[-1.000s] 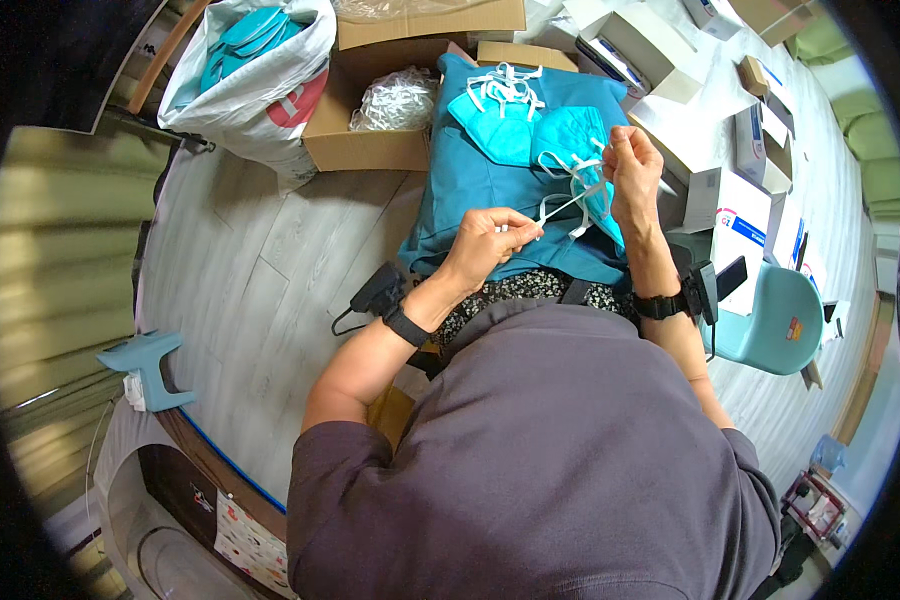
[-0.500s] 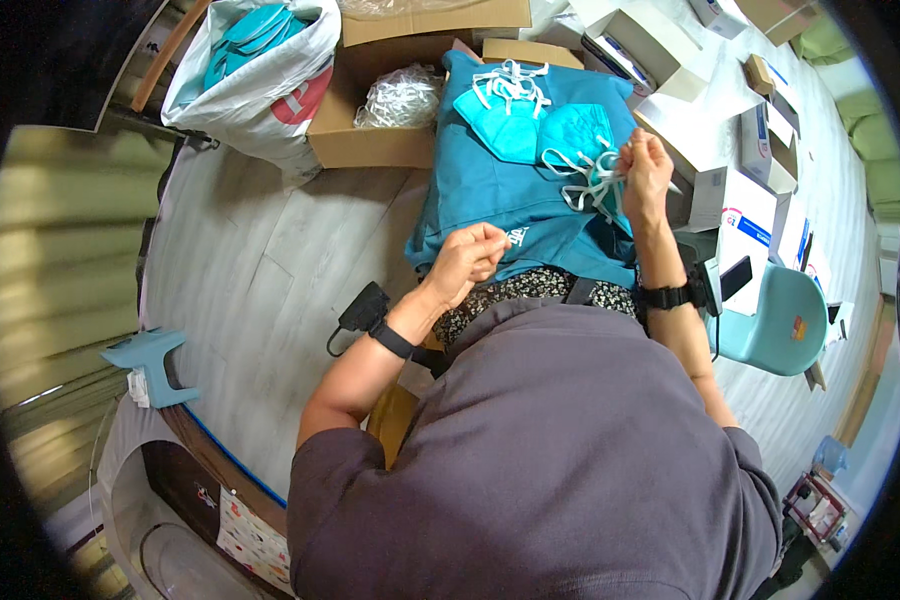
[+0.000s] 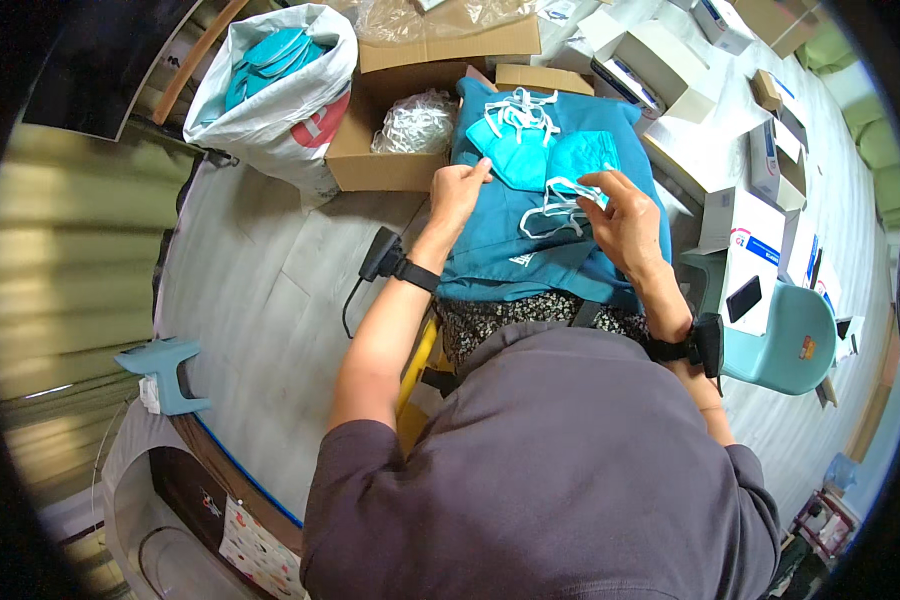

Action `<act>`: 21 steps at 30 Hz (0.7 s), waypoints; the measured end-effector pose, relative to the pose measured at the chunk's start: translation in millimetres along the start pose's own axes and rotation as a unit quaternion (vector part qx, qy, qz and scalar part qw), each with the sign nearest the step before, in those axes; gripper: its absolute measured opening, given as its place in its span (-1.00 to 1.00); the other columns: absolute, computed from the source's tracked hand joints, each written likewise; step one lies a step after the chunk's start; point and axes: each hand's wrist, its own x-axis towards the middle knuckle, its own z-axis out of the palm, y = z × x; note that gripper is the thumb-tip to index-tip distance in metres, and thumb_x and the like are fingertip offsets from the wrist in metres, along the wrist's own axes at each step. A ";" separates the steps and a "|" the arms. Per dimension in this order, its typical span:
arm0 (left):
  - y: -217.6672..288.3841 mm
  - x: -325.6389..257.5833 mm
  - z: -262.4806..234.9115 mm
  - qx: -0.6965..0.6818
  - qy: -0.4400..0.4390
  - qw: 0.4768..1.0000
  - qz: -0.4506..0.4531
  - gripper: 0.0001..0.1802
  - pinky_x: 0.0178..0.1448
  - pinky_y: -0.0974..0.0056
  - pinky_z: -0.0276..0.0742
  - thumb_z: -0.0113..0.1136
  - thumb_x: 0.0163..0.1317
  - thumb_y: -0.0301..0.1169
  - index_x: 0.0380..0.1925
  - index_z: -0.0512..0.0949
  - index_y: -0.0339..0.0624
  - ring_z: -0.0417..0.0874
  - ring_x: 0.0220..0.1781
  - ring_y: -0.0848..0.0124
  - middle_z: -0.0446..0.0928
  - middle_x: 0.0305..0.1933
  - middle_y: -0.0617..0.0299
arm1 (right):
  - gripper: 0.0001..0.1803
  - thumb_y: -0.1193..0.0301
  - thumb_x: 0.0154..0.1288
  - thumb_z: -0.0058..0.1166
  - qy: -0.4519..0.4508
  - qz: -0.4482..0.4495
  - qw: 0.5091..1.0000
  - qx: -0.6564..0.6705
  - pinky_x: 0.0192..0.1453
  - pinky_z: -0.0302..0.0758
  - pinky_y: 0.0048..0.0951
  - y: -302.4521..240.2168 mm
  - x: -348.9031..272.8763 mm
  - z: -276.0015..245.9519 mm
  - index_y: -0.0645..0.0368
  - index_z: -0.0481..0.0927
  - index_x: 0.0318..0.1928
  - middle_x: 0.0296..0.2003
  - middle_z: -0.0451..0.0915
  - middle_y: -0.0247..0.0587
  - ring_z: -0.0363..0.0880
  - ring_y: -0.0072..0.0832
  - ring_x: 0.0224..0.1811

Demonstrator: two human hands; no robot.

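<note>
Two turquoise face masks, a left mask (image 3: pixel 518 160) and a right mask (image 3: pixel 580 152), lie side by side on the teal cloth (image 3: pixel 480 245) over my lap. A tangle of white elastic straps (image 3: pixel 522 110) rests on the far edge of the left mask. My left hand (image 3: pixel 458 195) is closed in a pinch at that mask's left edge; whatever is between the fingertips is hidden. Thumb and fingers of my right hand (image 3: pixel 625 220) pinch a white strap (image 3: pixel 555 212) by the right mask's near edge, where more loops hang over the cloth.
Beyond the cloth stands a cardboard box (image 3: pixel 385 172) holding a bundle of white straps (image 3: pixel 417 122). Left of it a white bag (image 3: pixel 270 135) contains turquoise masks. To the right are open white cartons (image 3: pixel 660 60), a phone (image 3: pixel 743 298) and a light-green stool (image 3: pixel 795 330).
My left hand has moved forward to the left mask's edge. My right hand has come left and nearer, from beside the right mask to the straps at its near edge.
</note>
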 end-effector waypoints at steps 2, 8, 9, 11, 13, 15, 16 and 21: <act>2.7 5.7 10.7 0.063 0.014 0.998 -0.001 -0.60 -0.41 0.25 0.45 0.40 0.12 -0.09 -0.55 0.71 -0.26 0.62 -0.54 0.44 0.63 -0.63 0.18 | -0.83 0.43 0.13 0.32 -0.014 0.005 1.000 -0.015 -0.24 0.55 -0.27 6.6 0.2 2.9 0.11 0.66 -0.24 -0.24 0.68 -0.17 0.66 -0.20 -0.36; 30.8 -3.2 15.8 -0.111 -0.009 0.994 -0.016 -0.69 -0.51 0.41 0.26 0.44 0.10 -0.28 -0.66 0.61 -0.25 0.41 -0.60 0.63 0.50 -0.66 0.39 | -0.74 0.30 0.15 0.33 0.045 -0.118 0.992 -0.002 -0.15 0.55 -0.31 -7.2 9.4 6.4 0.14 0.66 -0.20 -0.31 0.66 -0.18 0.62 -0.23 -0.29; 46.4 -9.3 10.6 -0.153 -0.026 0.988 -0.021 -0.71 -0.55 0.44 0.16 0.42 0.13 -0.30 -0.62 0.59 -0.21 0.34 -0.63 0.67 0.44 -0.67 0.44 | -0.73 0.30 0.14 0.34 0.087 -0.146 0.985 -0.019 -0.14 0.55 -0.30 -13.5 14.2 5.5 0.15 0.66 -0.19 -0.31 0.66 -0.19 0.62 -0.22 -0.27; 90.1 -30.4 -7.1 -0.234 -0.046 0.971 -0.034 -0.77 -0.64 0.49 -0.03 0.39 0.19 -0.34 -0.55 0.56 -0.14 0.20 -0.70 0.75 0.32 -0.69 0.53 | -0.71 0.29 0.13 0.35 0.160 -0.208 0.964 -0.041 -0.12 0.55 -0.29 -28.4 26.8 6.0 0.16 0.65 -0.19 -0.31 0.65 -0.21 0.61 -0.22 -0.23; 115.0 -37.2 -14.5 -0.282 -0.072 0.956 -0.032 -0.78 -0.67 0.52 -0.13 0.36 0.24 -0.33 -0.48 0.54 -0.13 0.08 -0.75 0.77 0.24 -0.68 0.60 | -0.77 0.40 0.16 0.31 0.157 -0.227 0.961 -0.030 -0.18 0.53 -0.26 -30.4 33.3 5.6 0.17 0.64 -0.17 -0.31 0.64 -0.17 0.60 -0.21 -0.25; 134.9 -43.3 -23.5 -0.331 -0.106 0.937 -0.036 -0.79 -0.66 0.52 -0.12 0.35 0.26 -0.32 -0.45 0.55 -0.14 0.08 -0.74 0.77 0.24 -0.68 0.60 | -0.80 0.45 0.17 0.29 0.117 -0.229 0.966 0.007 -0.22 0.52 -0.25 -22.9 36.9 5.9 0.17 0.64 -0.18 -0.32 0.63 -0.14 0.59 -0.20 -0.27; 139.5 -44.5 -25.7 -0.346 -0.120 0.930 -0.023 -0.75 -0.66 0.52 -0.13 0.34 0.28 -0.26 -0.40 0.57 -0.21 0.06 -0.74 0.77 0.25 -0.67 0.58 | -0.86 0.49 0.22 0.25 0.132 -0.202 0.970 0.030 -0.27 0.51 -0.31 -31.1 36.3 2.2 0.19 0.65 -0.20 -0.36 0.61 -0.11 0.59 -0.23 -0.33; 142.7 -35.2 -20.5 -0.333 -0.006 0.939 0.083 -0.69 -0.64 0.52 -0.11 0.33 0.30 -0.21 -0.28 0.60 -0.28 0.09 -0.71 0.77 0.29 -0.65 0.57 | -0.85 0.42 0.37 0.18 0.167 -0.110 0.968 0.154 -0.44 0.35 -0.56 -44.1 49.0 -21.5 0.27 0.64 -0.23 -0.52 0.55 -0.29 0.34 -0.67 -0.53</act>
